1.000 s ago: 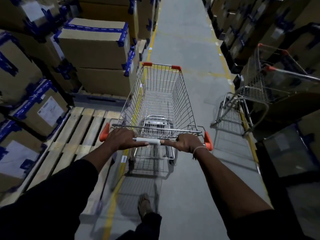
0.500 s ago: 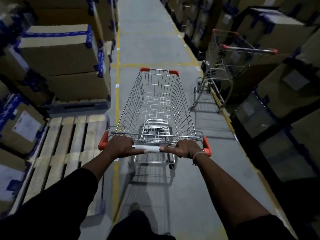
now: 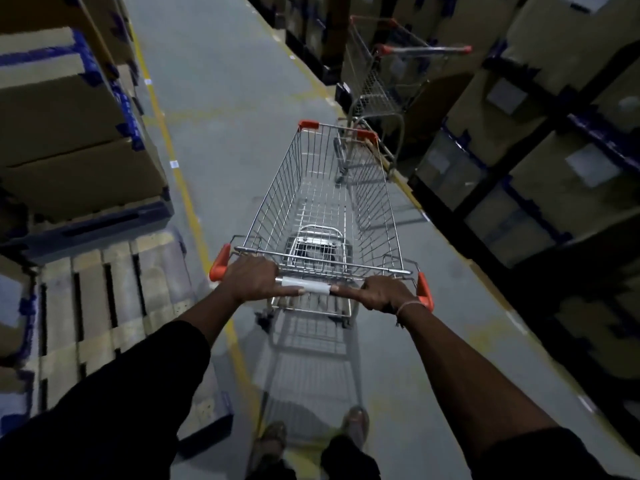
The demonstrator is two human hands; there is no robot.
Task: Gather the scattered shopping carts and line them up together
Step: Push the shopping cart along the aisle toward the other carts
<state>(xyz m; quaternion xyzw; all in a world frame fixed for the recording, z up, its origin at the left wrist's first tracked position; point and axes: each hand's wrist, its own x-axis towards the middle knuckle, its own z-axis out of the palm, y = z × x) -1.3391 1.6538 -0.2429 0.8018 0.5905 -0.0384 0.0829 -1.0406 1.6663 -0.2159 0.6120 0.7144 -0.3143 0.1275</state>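
Observation:
A wire shopping cart (image 3: 322, 206) with orange corner caps stands in the aisle right in front of me, its basket empty. My left hand (image 3: 254, 277) grips the left part of its handle bar (image 3: 313, 286), and my right hand (image 3: 382, 294) grips the right part. A second cart (image 3: 388, 81) with an orange-tipped handle is parked ahead on the right against the shelving. The front right corner of my cart points toward its lower frame, a short gap between them.
Stacked cardboard boxes (image 3: 69, 109) with blue tape line the left side, above a bare wooden pallet (image 3: 104, 306). Dark racking with boxes (image 3: 540, 150) runs along the right. Yellow floor lines (image 3: 180, 181) edge the grey concrete aisle, which stretches far ahead. My feet (image 3: 311, 438) show below.
The cart in my hands has rolled forward and swung to the right toward the parked cart. The parked cart now appears closer to my cart's front corner.

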